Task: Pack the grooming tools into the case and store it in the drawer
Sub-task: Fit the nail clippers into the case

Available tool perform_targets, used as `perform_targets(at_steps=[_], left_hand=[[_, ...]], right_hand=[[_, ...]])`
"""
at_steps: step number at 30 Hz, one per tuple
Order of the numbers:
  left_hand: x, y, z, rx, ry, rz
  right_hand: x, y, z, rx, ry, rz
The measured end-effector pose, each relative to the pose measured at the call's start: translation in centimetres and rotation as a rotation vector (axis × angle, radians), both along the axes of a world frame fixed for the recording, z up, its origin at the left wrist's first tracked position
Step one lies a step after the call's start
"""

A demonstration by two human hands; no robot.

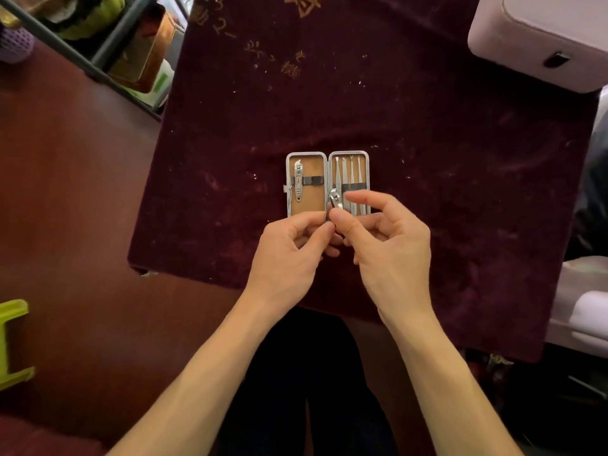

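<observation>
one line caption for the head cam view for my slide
Both hands, left hand and right hand, hold a small nail clipper over the open grooming case on a maroon cloth.

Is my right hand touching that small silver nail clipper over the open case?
Touching. The head view shows the right hand pinching the small silver nail clipper between thumb and forefinger, above the open metal-rimmed case.

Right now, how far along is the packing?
Mostly packed: the open silver case on the dark red velvet cloth holds one large clipper and four slim tools. Both hands, left and right, hold a small silver clipper. Left: strapping it in, closing, storing.
</observation>
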State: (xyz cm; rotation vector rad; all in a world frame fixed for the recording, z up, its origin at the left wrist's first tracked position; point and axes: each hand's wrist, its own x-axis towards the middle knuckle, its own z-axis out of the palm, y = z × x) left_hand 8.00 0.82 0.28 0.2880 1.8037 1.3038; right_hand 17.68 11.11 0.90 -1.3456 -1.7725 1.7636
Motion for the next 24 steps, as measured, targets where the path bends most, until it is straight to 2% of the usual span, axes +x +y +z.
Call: perform_targets(at_steps=[6, 9, 13, 21, 24], left_hand=[[-0.3, -0.2, -0.1, -0.034, -0.042, -0.023], [-0.2, -0.6, -0.2, -0.032, -0.096, -0.019], [0.0, -0.8, -0.4, -0.003, -0.119, -0.013], [-0.4, -0.4, -0.6, 0.035, -0.153, 0.045], [-0.8, -0.2, -0.5, 0.034, -0.143, 0.034]], right_hand=[[-0.7, 0.7, 1.5, -0.046, 0.069, 0.115], [-1.1, 2.2, 1.6, 0.038, 0.023, 0.216], [-2.2, 3.2, 1.5, 0.157, -0.026, 0.246], [-3.8, 3.9, 1.1, 0.245, -0.057, 0.272], [-4.3, 4.8, 1.2, 0.297, -0.052, 0.366]])
